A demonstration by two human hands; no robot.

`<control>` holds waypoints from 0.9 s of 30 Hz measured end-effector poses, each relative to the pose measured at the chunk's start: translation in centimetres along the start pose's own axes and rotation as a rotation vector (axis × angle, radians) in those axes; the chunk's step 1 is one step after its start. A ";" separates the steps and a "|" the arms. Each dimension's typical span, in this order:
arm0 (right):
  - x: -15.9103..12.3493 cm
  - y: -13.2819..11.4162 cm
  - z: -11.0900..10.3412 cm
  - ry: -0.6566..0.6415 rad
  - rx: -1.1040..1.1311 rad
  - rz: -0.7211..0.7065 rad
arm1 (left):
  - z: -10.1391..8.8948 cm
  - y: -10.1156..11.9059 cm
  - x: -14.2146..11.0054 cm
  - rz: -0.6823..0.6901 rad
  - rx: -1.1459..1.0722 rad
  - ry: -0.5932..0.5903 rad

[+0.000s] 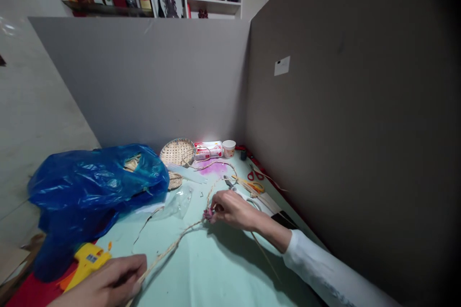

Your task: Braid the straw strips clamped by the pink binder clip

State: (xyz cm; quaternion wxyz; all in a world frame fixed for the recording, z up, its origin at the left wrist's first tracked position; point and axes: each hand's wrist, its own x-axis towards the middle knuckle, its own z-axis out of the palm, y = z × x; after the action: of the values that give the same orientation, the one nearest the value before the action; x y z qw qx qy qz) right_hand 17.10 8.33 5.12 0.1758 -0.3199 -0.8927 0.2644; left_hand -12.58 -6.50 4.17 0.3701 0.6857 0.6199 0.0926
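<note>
Under everything spreads a pale green tablecloth (194, 273), smooth-looking fabric whose soft folds could, we judge, snag a dragged strand. At our left bulges a blue plastic bag (97, 177), glossy and crinkled; a knock could send it slumping inward. The braided cord (176, 243) slants up the cloth from our left hand (115, 276) to our right hand (232, 208) and on beyond it: pale, fibrous, unevenly twisted. Our left fingers pinch it at the near end; our right fingertips close narrowly on a small tuft. Too hard a pull between them could loosen the twist or fray the strands. The yellow glue gun (87, 261), chunky and hard-edged, sits just beside our left hand, so a careless sweep could shove it. Red-handled scissors (256, 174) lie farther off. Smallest, the purple tuft (208, 215) looks knotted and ruffled, and rough fingering could tear it.
</note>
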 end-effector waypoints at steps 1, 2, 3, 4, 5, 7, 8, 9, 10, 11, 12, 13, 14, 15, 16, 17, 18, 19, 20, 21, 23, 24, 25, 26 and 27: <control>-0.3 0.1 -0.2 0.014 0.002 0.016 | -0.3 0.2 0.3 0.003 -0.008 -0.025; -0.6 0.3 -0.4 0.025 0.012 0.027 | -0.8 0.4 0.6 0.012 -0.022 -0.044; -0.7 0.5 -0.8 0.037 0.029 0.033 | -1.3 0.6 1.0 0.014 -0.046 -0.052; -0.7 0.9 -1.3 0.049 0.048 0.033 | -1.8 0.7 1.3 0.011 -0.080 -0.058; -0.7 1.3 -1.7 0.062 0.065 0.031 | -2.4 0.9 1.7 0.012 -0.133 -0.086; -0.4 2.1 -2.6 0.088 0.100 0.027 | -3.4 1.3 2.3 -0.011 -0.255 -0.107; -0.2 2.4 -2.9 0.093 0.124 0.021 | -3.9 1.6 2.6 0.001 -0.298 -0.097; 0.0 2.7 -3.2 0.093 0.151 0.014 | -4.2 1.9 2.9 0.010 -0.338 -0.092; 0.2 2.9 -3.3 0.089 0.181 0.004 | -4.5 2.4 3.3 0.021 -0.363 -0.101; 0.3 3.0 -3.4 0.083 0.209 -0.007 | -4.7 2.8 3.6 0.027 -0.383 -0.110; 0.5 3.0 -3.4 0.079 0.232 -0.017 | -4.7 3.4 4.0 0.031 -0.396 -0.113; 0.6 3.0 -3.3 0.076 0.250 -0.026 | -4.7 3.9 4.4 0.032 -0.401 -0.116; 0.8 2.9 -3.2 0.076 0.261 -0.032 | -4.5 4.4 4.9 0.034 -0.401 -0.113; 0.9 2.8 -3.1 0.078 0.265 -0.037 | -4.4 4.8 5.4 0.035 -0.397 -0.109; 1.1 2.7 -3.1 0.083 0.262 -0.040 | -4.2 5.2 5.9 0.038 -0.391 -0.106; 1.2 2.6 -3.1 0.094 0.249 -0.039 | -4.0 5.5 6.5 0.044 -0.382 -0.102; 1.3 2.6 -3.2 0.107 0.230 -0.036 | -3.9 5.8 7.1 0.051 -0.370 -0.092; 1.4 2.6 -3.4 0.121 0.206 -0.034 | -3.9 5.9 7.6 0.056 -0.351 -0.076; 1.5 2.7 -3.6 0.129 0.179 -0.033 | -4.0 6.0 8.1 0.058 -0.327 -0.050; 1.6 2.8 -3.9 0.132 0.152 -0.034 | -4.3 6.1 8.5 0.050 -0.301 -0.018; 1.7 3.2 -4.5 0.123 0.102 -0.040 | -5.4 5.8 8.9 0.019 -0.263 0.056; 1.8 3.4 -4.7 0.116 0.080 -0.042 | -6.1 5.5 9.0 0.000 -0.262 0.082; 1.8 3.6 -4.9 0.111 0.061 -0.040 | -6.9 5.2 9.0 -0.004 -0.275 0.109; 1.9 3.9 -5.1 0.107 0.045 -0.035 | -7.8 4.8 8.9 0.006 -0.296 0.130; 2.0 4.1 -5.2 0.104 0.034 -0.028 | -8.6 4.4 8.8 0.004 -0.326 0.153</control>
State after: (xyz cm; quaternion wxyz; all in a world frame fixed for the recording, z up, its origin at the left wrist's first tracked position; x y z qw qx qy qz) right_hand 20.10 14.20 7.20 0.2309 -0.3177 -0.8822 0.2599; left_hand -12.32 5.09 10.07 0.4282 0.6086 0.6217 0.2444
